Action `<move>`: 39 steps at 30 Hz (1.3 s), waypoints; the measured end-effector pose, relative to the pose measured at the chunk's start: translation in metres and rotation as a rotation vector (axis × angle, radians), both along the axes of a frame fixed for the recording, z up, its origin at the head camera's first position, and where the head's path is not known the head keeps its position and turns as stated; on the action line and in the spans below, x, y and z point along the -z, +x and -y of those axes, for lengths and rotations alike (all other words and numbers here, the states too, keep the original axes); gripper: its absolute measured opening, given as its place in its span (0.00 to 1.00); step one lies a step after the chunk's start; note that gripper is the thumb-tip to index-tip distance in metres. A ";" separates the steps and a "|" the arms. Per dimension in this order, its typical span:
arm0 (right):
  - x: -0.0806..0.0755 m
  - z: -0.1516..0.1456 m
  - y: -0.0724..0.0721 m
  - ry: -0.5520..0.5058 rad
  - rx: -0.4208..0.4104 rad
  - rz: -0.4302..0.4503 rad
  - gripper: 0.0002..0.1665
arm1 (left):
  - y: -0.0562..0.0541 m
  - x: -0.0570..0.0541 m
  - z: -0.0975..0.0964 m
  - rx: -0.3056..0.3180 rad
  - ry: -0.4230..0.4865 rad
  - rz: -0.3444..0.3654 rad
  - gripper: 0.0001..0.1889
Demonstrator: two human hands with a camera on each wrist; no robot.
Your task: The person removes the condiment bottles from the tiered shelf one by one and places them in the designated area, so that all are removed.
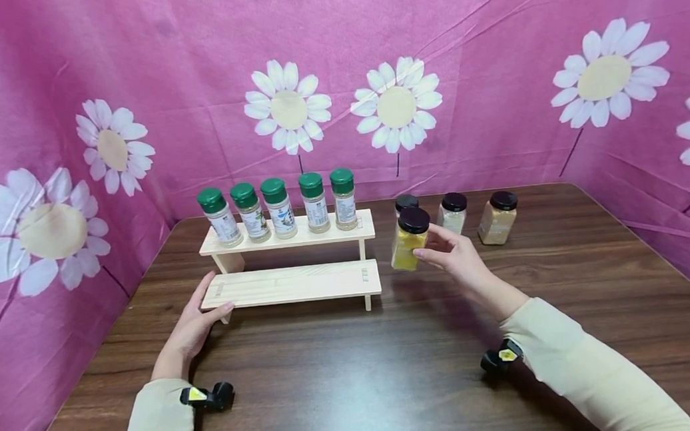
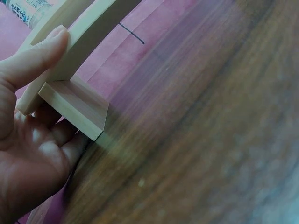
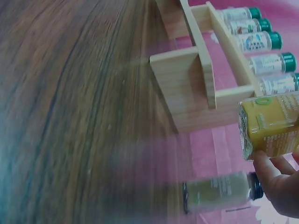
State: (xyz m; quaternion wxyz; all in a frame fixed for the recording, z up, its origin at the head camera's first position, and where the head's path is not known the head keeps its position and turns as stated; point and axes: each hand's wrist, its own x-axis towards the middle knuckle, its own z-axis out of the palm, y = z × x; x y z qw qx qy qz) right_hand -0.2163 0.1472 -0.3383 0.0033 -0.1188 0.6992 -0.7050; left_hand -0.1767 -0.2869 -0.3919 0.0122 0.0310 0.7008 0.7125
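Observation:
My right hand (image 1: pixel 461 261) holds a square glass spice jar (image 1: pixel 406 250) of yellow powder with a black lid, thumb and fingers at its side. In the right wrist view that jar (image 3: pixel 271 123) is raised beside the wooden rack's end. At the left end of the two-step wooden spice rack (image 1: pixel 296 284), my left hand (image 1: pixel 187 327) grips the lower shelf. The left wrist view has its thumb (image 2: pixel 49 49) on the shelf and the other fingers down by the leg, partly hidden. Several green-capped spice bottles (image 1: pixel 316 207) stand in a row on the upper step.
Three more black-lidded jars stand right of the rack: one (image 1: pixel 406 202) partly behind the held jar, one of white contents (image 1: pixel 453 214) behind the right hand, and a tan one (image 1: pixel 498 218) farther right. A pink flowered cloth (image 1: pixel 332 29) hangs behind the brown wooden table (image 1: pixel 333 390).

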 end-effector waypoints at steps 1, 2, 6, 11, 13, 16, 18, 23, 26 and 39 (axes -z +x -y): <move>0.007 -0.004 -0.004 -0.042 -0.025 -0.015 0.33 | 0.000 0.000 0.000 0.001 -0.001 0.000 0.43; 0.014 -0.008 -0.010 -0.084 -0.046 -0.025 0.32 | 0.000 0.000 0.000 0.000 -0.002 0.001 0.43; 0.024 -0.018 -0.016 -0.118 -0.072 -0.050 0.31 | 0.000 0.001 0.000 -0.002 -0.002 0.000 0.43; 0.038 -0.030 -0.029 -0.137 -0.089 -0.044 0.29 | -0.001 0.001 0.000 0.006 0.001 0.000 0.43; 0.043 -0.033 -0.033 -0.139 -0.087 -0.036 0.29 | -0.001 0.001 0.000 0.009 0.004 0.002 0.43; 0.041 -0.031 -0.032 -0.092 -0.056 -0.025 0.31 | -0.001 0.000 0.000 0.011 0.012 0.008 0.43; 0.042 -0.031 -0.033 -0.092 -0.041 -0.006 0.30 | -0.001 -0.001 0.001 0.014 0.012 0.013 0.43; 0.042 -0.029 -0.035 -0.084 -0.025 0.037 0.29 | -0.001 -0.001 0.002 0.032 -0.008 0.018 0.43; 0.038 -0.025 -0.032 -0.056 -0.019 0.052 0.29 | -0.002 0.000 0.002 0.034 -0.011 0.021 0.43; 0.039 -0.020 -0.038 -0.065 -0.096 0.139 0.32 | -0.003 0.001 0.002 0.032 -0.009 0.016 0.43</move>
